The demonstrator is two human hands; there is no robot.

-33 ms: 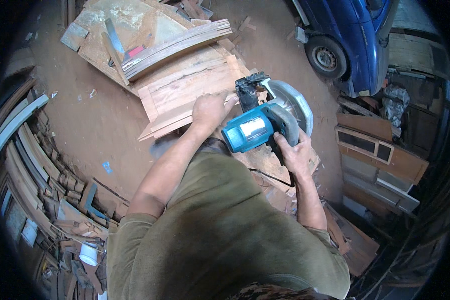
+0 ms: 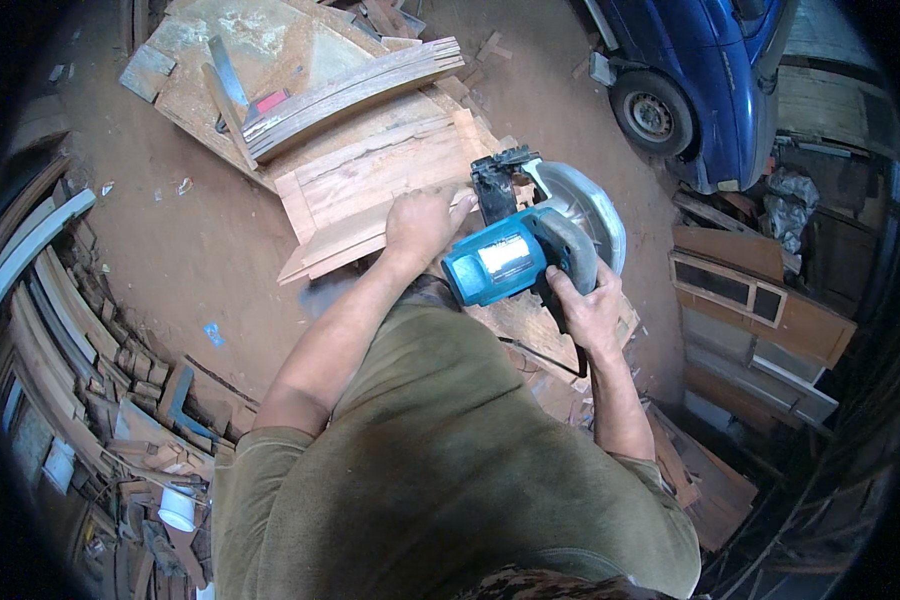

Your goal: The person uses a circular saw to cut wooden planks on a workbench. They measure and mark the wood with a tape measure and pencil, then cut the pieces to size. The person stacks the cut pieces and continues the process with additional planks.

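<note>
Both hands: at work on the stacked timber in the middle of the scene, forearms coming up from the near edge.
Left hand [image 2: 422,222]: laid palm down on the wooden board [image 2: 370,185], fingers bent and pressing on its near right end, just left of the saw.
Right hand [image 2: 582,305]: wrapped tight around the dark rear handle of the circular saw [image 2: 535,240], fingers curled shut on it.
Circular saw: blue motor housing pointing left, grey round blade guard on its right side, black base at its far end touching the board's right end.
Wooden board: pale, long, lying on a pile of other planks, running from near left to far right.
Curved wooden slats [image 2: 350,95]: stacked together beyond the board, on a dusty flat panel [image 2: 230,45].
Floor [image 2: 170,240]: reddish earth, scattered with chips.
Offcuts [image 2: 100,350]: heaped along the left side, with curved strips among them.
Blue vehicle [image 2: 710,70]: parked at far right, one wheel showing.
Framed wooden panels [image 2: 750,300]: leaning at right, well apart from the saw.
</note>
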